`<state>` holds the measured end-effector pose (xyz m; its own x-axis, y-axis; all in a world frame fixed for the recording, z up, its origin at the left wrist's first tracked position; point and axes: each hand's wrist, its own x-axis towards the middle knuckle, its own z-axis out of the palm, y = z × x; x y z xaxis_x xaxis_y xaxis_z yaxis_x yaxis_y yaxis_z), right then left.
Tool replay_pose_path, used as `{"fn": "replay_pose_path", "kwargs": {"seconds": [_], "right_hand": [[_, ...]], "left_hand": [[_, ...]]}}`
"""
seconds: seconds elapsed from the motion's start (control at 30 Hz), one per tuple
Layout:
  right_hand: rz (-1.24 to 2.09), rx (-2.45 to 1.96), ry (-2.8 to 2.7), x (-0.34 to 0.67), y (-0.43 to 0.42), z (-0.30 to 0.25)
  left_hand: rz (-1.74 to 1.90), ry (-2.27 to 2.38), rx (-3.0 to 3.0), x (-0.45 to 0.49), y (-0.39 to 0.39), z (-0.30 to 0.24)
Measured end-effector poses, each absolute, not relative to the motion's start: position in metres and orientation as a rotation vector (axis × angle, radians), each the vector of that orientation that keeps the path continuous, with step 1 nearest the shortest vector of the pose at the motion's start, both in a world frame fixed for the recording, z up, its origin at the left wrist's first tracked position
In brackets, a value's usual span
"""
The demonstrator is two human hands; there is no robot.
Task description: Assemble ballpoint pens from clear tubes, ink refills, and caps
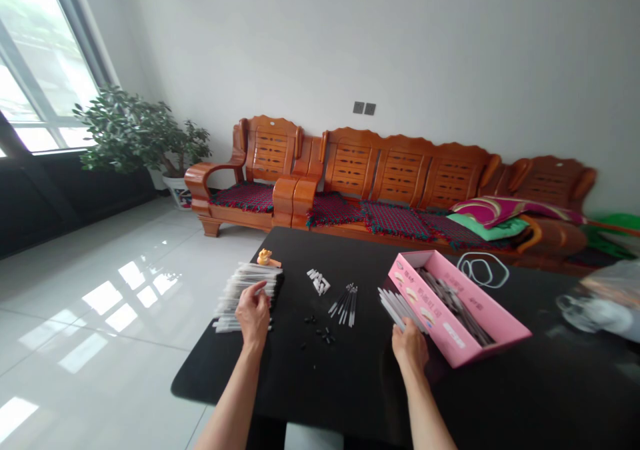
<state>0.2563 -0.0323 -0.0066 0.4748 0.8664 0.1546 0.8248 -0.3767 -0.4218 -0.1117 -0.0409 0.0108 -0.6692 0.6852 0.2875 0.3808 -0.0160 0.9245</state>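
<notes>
My left hand [253,315] is at the left of the black table, over a wide stack of whitish translucent pen barrels [230,303]. Its fingers are curled together, and what they hold, if anything, is hidden. My right hand [411,347] closes on the near end of white pen barrels [397,309] lying beside a pink box [453,350]. Between the hands are a fan of pen refills [345,303] with dark upper parts, a small heap of white clip-like pieces [319,281], and several small black caps [327,335].
Grey, slender pieces [455,303] fill part of the box. An orange figurine [265,257] stands at the table's [300,383] far left. White loops [483,270] lie behind the box, with a plastic bag [607,303] at right. A wooden sofa [400,170] runs behind.
</notes>
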Motion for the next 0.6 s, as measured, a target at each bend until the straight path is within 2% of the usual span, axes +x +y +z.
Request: {"fn": "replay_pose_path", "kwargs": {"seconds": [0.23,0.47,0.6], "right_hand": [[0.066,-2.396,-1.574,0.253,-0.035,-0.004],[-0.022,-2.299,-1.66,0.247,-0.037,0.003],[0.333,-2.073,-1.415,0.244,-0.032,0.008]], "left_hand": [[1.71,1.862,1.171,-0.086,-0.042,0.008],[1.673,1.842,1.184,-0.082,-0.042,0.008],[1.637,1.858,1.202,-0.08,-0.039,-0.001]]}}
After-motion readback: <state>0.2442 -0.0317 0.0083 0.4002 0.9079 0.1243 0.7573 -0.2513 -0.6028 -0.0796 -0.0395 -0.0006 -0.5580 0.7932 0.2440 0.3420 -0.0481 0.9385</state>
